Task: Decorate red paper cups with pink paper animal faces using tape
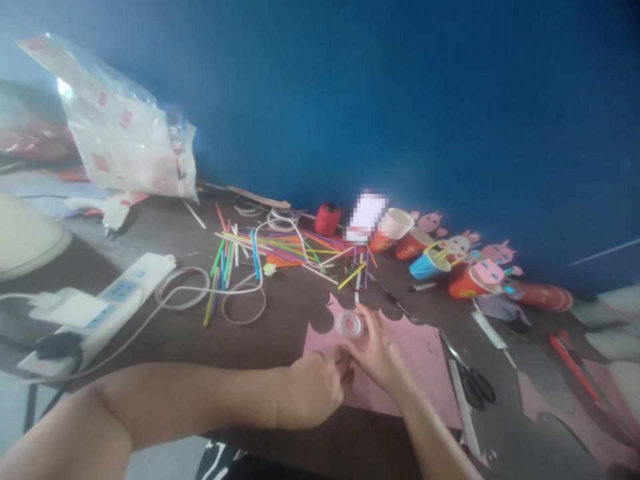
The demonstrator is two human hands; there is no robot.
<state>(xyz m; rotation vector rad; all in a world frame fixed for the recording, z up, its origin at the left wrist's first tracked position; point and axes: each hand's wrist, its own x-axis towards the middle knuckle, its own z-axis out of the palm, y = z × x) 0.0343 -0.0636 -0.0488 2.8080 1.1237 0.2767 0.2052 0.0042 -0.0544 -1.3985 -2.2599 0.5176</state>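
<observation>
My right hand (376,350) grips a small round translucent thing with a pale ring in it, which looks like a roll of clear tape (350,325). Just below it, my left hand (316,387) is closed with its fingertips close to my right hand; whatever it may hold is hidden. Both hands are over a sheet of pink paper (420,363) with curved cut-outs along its far edge. Black-handled scissors (477,387) lie at the sheet's right side, beside a pale ruler-like strip (463,408).
Colourful straws (280,245) are scattered beyond my hands. Decorated paper cups (431,265) stand at the back right, near a red spool (327,219). On the left lie a power strip (125,293), a cable and a white glue gun (113,210). A red utility knife (575,367) lies far right.
</observation>
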